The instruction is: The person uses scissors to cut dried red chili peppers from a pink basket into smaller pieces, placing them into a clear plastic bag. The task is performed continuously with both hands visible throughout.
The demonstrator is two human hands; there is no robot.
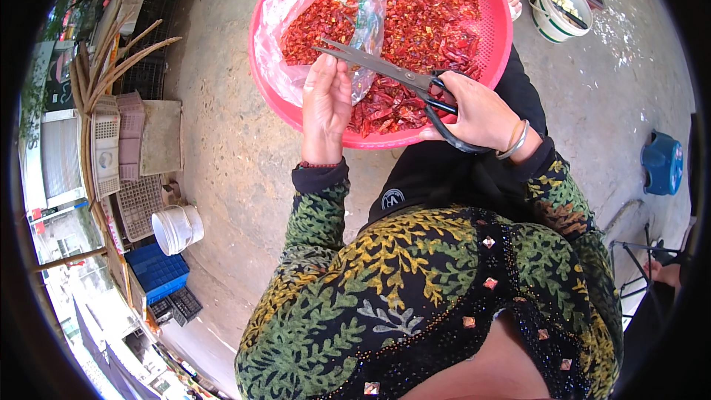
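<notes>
My right hand (483, 108) grips a pair of black-handled scissors (389, 69). The blades point left over the basket and are parted slightly at the tips. My left hand (326, 86) is just beneath the blades, thumb and fingers drawn together against them; whether a piece of chili is pinched there cannot be made out. Below both hands is a round pink plastic basket (496, 58). Cut dried red chilies (422, 16) cover much of it, with longer, whole-looking pods (383, 108) at the near side. A clear plastic bag (278, 16) inside the basket, on the left, holds finely cut chili (311, 28).
A white bucket (547, 25) with pale pieces and a dark-handled tool stands at the upper right. On the right are a blue stool (661, 162) and part of another person (664, 273). Leftward stand a white bucket (176, 228), a blue crate (157, 269) and plastic baskets (105, 147).
</notes>
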